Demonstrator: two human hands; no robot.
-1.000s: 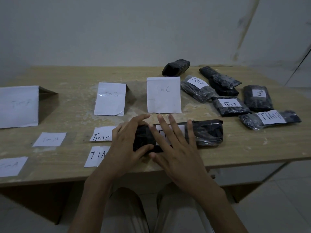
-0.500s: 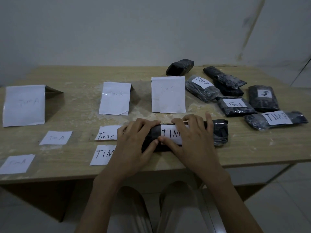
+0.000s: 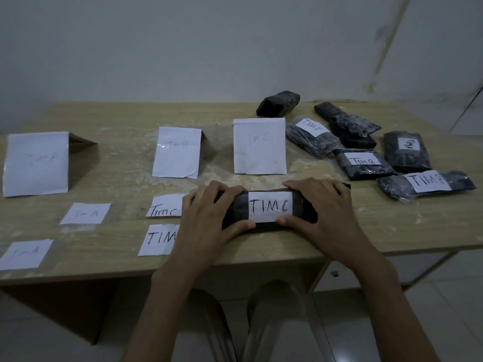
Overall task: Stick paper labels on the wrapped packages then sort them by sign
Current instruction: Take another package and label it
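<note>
A black wrapped package (image 3: 303, 215) lies near the table's front edge with a white paper label (image 3: 270, 206) reading TIM C on its top. My left hand (image 3: 209, 218) grips its left end, fingers over the far side and thumb on the near side. My right hand (image 3: 322, 207) grips its right end the same way, thumb at the label's lower right corner. Three standing paper signs face me: TIM A (image 3: 36, 163), TIM B (image 3: 177, 152) and TIM C (image 3: 259, 146).
Loose labels lie on the wooden table (image 3: 125, 121): two TIM A (image 3: 85, 213) (image 3: 24, 254), a TIM C (image 3: 164, 209) and one partly hidden (image 3: 158, 239). Several black packages sit at the right, labelled ones (image 3: 363, 161) (image 3: 426, 182) and bare ones (image 3: 278, 103).
Both hands went from pressing flat on the label to gripping the package's ends. The TIM C label now shows fully. The camera view shifted slightly.
</note>
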